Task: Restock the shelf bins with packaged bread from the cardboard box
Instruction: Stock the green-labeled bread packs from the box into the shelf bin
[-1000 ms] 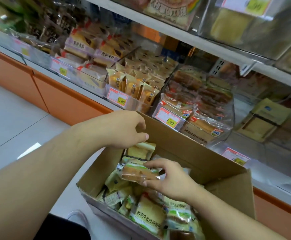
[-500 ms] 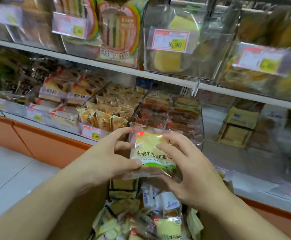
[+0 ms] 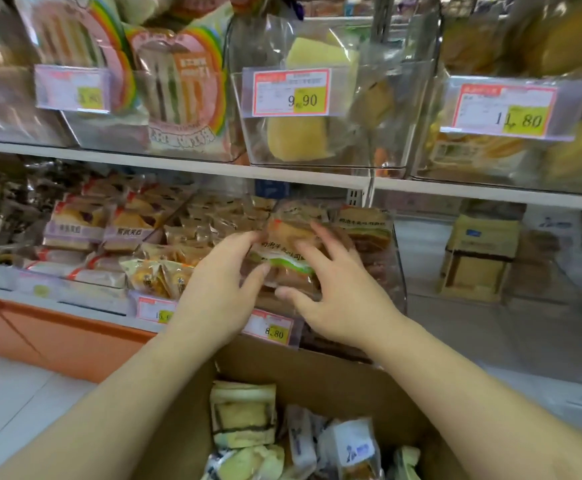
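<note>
I hold one clear bread packet (image 3: 284,251) with a yellow and green label between both hands, over the packets stacked in a clear shelf bin (image 3: 396,271) tagged 8.80 (image 3: 271,330). My left hand (image 3: 218,285) pinches the packet's left edge between thumb and fingers. My right hand (image 3: 338,296) has its fingers spread over the packet's front and its thumb under the lower edge. The open cardboard box (image 3: 317,372) stands below my forearms, with several more bread packets (image 3: 244,414) inside.
Left of that bin sit a bin of small yellow packets (image 3: 158,277) and purple-labelled bread (image 3: 75,225). The white upper shelf (image 3: 185,168) carries clear bins tagged 9.90 (image 3: 291,93) and 11.80 (image 3: 504,109). A small brown carton (image 3: 479,258) stands at the right.
Both hands have carried the bread packet up from over the box and forward onto the stack in the 8.80 bin. The camera has tilted upward toward the shelves.
</note>
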### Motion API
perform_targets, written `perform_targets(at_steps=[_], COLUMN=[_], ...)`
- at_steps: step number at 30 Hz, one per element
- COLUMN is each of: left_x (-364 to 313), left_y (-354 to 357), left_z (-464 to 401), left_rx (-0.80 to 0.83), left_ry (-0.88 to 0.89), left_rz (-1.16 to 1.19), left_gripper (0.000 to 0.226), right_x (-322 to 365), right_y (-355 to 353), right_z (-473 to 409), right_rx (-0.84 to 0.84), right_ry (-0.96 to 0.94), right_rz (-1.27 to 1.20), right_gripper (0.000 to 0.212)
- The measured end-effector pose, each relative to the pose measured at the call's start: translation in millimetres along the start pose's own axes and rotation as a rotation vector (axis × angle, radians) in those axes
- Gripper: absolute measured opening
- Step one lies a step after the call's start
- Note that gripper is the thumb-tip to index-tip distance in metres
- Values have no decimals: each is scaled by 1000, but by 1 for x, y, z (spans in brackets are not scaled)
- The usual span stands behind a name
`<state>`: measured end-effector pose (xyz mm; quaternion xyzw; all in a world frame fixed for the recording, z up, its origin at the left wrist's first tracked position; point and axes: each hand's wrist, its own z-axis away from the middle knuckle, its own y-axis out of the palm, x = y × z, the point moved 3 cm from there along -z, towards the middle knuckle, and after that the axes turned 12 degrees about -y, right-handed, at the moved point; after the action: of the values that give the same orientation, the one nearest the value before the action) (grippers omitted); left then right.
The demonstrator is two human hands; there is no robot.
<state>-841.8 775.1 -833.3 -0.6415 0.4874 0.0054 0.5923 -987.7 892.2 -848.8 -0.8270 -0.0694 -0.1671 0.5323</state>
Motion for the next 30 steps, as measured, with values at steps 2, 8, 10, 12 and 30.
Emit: perform_targets(at_steps=[2, 8, 10, 12, 30], left_x=[7, 3, 5, 8, -25], left_y=[11, 29, 32, 32, -14], left_z=[-5, 4, 9, 11, 105], left_rx=[-20, 25, 48, 70, 355], left_ry=[54, 275, 286, 278, 254], left_rz=[-106, -340, -406, -459, -199], left_gripper=[46, 51, 53, 55, 38], right_x=[-6, -20, -22, -22, 43], right_y=[10, 22, 22, 18, -19], right_z=[-4, -13, -12, -10, 141], right_rx=[38, 196, 252, 278, 135], right_ry=[55, 47, 41, 34, -49], right_rz=[-3, 0, 17, 53, -77], right_gripper=[68, 71, 72, 74, 49])
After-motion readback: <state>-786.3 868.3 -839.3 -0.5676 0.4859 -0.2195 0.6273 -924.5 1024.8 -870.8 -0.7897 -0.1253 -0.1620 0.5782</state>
